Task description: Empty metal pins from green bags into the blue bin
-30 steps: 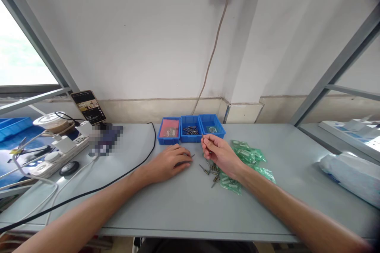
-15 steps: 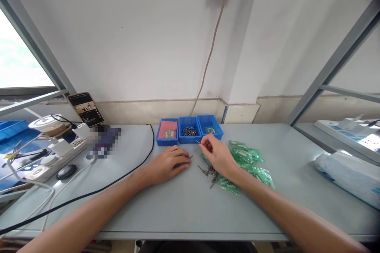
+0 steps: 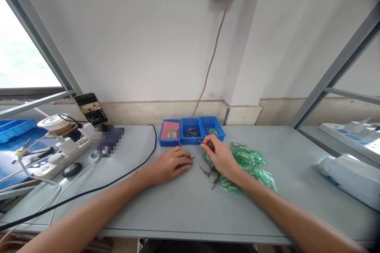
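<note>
On grey tabletop (image 3: 184, 201), right hand (image 3: 219, 157) pinches a small metal pin (image 3: 200, 141) near the middle blue bin (image 3: 190, 131), left hand (image 3: 171, 163) flat on another pin (image 3: 191, 159), loose pins (image 3: 211, 172) and green bags (image 3: 249, 162) still unsorted.

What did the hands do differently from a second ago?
The right hand, pinching a small metal pin, dropped from raised above the table to low beside the middle blue bin. The left hand stayed flat on the table over another pin. The green bags stayed put.
</note>
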Tool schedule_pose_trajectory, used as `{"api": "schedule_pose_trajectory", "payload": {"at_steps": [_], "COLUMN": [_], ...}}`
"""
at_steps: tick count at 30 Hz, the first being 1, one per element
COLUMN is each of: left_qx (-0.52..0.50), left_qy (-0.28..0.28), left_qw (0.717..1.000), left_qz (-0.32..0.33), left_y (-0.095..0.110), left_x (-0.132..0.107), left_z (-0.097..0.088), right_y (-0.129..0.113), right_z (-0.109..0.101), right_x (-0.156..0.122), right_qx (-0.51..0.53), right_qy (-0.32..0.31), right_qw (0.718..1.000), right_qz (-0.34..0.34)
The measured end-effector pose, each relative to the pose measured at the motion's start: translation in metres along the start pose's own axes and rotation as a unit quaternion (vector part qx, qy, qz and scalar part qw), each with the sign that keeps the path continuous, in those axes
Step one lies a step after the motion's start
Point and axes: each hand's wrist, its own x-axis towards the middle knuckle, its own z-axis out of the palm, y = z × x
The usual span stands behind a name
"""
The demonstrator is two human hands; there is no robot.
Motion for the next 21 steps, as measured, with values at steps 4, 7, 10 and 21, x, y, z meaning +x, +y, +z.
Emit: {"api": "schedule_pose_trajectory", "payload": {"at_steps": [4, 7, 10, 21], "left_qx": [0.003, 0.004, 0.001, -0.004], "left_qy": [-0.005, -0.003, -0.005, -0.002], "left_qw": [1.000, 1.000, 1.000, 1.000], "left_qz": [-0.002, -0.001, -0.001, 0.001], "left_y": [-0.0012, -0.0014, -0.0008, -0.0027], "left_x": [0.0004, 0.0008, 0.0011, 0.0031], "left_z": [0.0002, 0.0001, -0.0011, 0.0000], "right_y": [-0.0056, -0.0087, -0.0081, -0.0035], "right_z": [-0.0003, -0.0019, -0.0025, 0.0055], "right_x": [0.0017, 0.0023, 0.0032, 0.0087], "right_qx": [0.210, 0.339, 0.413, 0.374], "right_qy": [-0.046, -0.079, -0.086, 0.000], "right_qw": [0.973, 0.929, 0.895, 0.917], "right_qz": [0.080, 0.124, 0.143, 0.136]}}
